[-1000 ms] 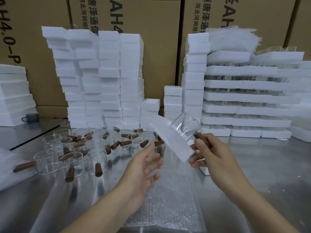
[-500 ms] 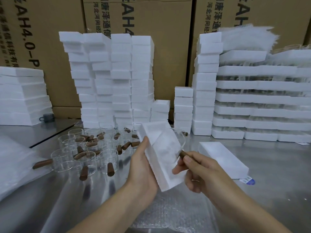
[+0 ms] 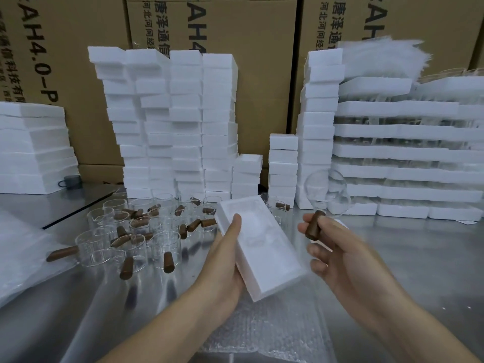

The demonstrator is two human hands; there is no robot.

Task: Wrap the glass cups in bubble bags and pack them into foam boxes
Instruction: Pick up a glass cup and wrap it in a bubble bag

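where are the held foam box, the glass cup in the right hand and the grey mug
foam box (image 3: 264, 247), head view, hollowed inner face
glass cup (image 3: 327, 191), head view, clear bowl
grey mug (image 3: 72, 180), head view, side wall

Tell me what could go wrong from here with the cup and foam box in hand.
1. The right hand holds the glass cup only by its wooden handle, in the air; a slip could drop it on the metal table.
2. The cup is bare, while the bubble bags lie below; it may go into the foam box unwrapped.
3. The left hand grips the box tilted, near the loose cups; a swing might knock them.
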